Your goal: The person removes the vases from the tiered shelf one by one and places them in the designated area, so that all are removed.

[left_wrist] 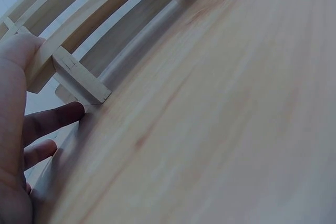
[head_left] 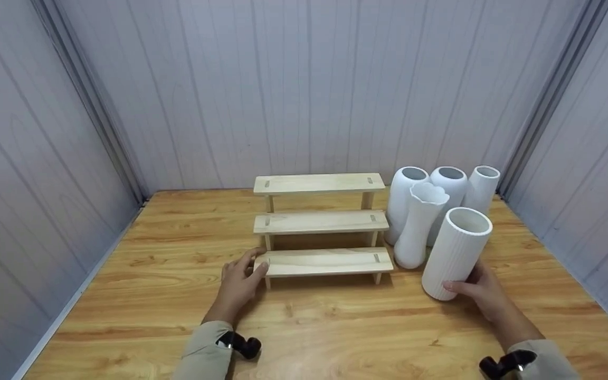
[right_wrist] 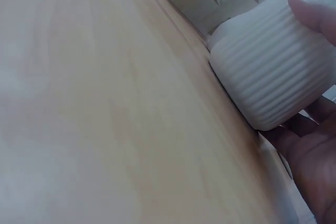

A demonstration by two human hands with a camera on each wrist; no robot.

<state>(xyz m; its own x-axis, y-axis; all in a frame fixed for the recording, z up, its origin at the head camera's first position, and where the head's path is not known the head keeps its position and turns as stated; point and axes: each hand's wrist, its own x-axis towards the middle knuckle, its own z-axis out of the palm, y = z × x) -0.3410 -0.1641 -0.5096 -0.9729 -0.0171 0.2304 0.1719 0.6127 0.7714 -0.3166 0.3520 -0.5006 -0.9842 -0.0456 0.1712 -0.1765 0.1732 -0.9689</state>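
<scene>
A white ribbed vase (head_left: 454, 258) stands nearly upright on the table at the front right. My right hand (head_left: 486, 295) grips it low down, thumb on the near side and fingers behind; the right wrist view shows the ribbed wall and the thumb (right_wrist: 315, 14) across it. A three-step wooden stand (head_left: 325, 263) sits in the middle. At the left end of its lowest board is my left hand (head_left: 240, 279), holding that end with the thumb on the board. Two other fingers (left_wrist: 58, 121) reach past the stand's leg near the tabletop in the left wrist view.
Right of the stand, a white vase with a wavy rim (head_left: 420, 227) stands in front of several smooth white vases (head_left: 401, 206). Pale panelled walls (head_left: 304, 95) close in the wooden table (head_left: 177, 253) at the back and both sides.
</scene>
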